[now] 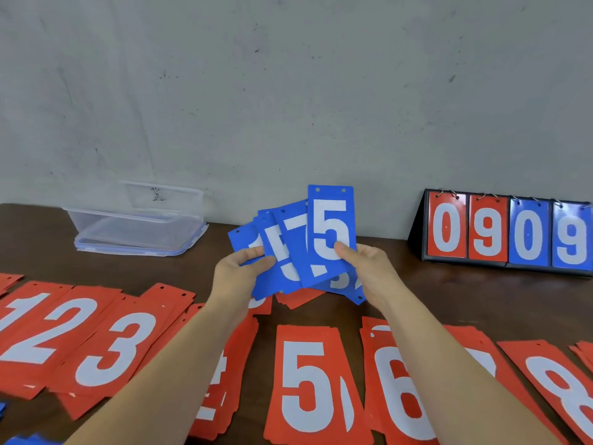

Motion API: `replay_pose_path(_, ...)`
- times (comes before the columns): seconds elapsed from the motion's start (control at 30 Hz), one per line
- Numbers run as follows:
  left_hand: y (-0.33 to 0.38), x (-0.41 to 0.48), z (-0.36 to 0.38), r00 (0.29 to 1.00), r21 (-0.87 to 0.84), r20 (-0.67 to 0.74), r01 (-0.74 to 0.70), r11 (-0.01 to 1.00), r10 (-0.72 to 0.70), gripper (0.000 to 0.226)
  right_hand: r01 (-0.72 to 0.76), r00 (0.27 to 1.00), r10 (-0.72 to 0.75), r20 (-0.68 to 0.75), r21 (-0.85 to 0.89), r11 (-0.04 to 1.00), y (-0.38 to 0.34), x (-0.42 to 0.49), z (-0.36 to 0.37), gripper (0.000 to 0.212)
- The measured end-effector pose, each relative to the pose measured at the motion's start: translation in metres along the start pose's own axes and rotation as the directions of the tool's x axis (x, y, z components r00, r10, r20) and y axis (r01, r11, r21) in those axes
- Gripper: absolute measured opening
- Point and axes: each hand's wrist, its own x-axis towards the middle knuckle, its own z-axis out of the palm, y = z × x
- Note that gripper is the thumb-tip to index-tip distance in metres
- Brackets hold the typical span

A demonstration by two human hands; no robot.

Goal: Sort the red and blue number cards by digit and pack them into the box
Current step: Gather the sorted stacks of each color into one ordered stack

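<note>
Both my hands hold a fan of blue number cards (288,252) above the table's middle. My left hand (239,273) grips the fan's left side, thumb on top. My right hand (365,268) pinches the front blue card, a 5 (330,226), with its thumb on the digit. Red cards lie in piles by digit along the near side: 1 (24,329), 2 (69,329), 3 (118,348), 5 (308,383), 6 (398,390), 8 (564,390). My forearms cover part of the piles between. A clear plastic box (134,220) stands at the back left.
A black flip scoreboard (510,234) showing 0 9 0 9 stands at the back right against the grey wall. More red cards (298,300) lie under the blue fan. A few blue cards (22,440) show at the bottom left corner.
</note>
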Motion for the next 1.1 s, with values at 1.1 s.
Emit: replay_pose_path(1.1, 0.005, -0.002, -0.017, 0.997, 0.035, -0.078, -0.021, 0.999, 0.024, 0.023, -0.016, 0.995, 0.032, -0.096, 0.155, 0.988, -0.012, -0.014, -0.023, 0.019)
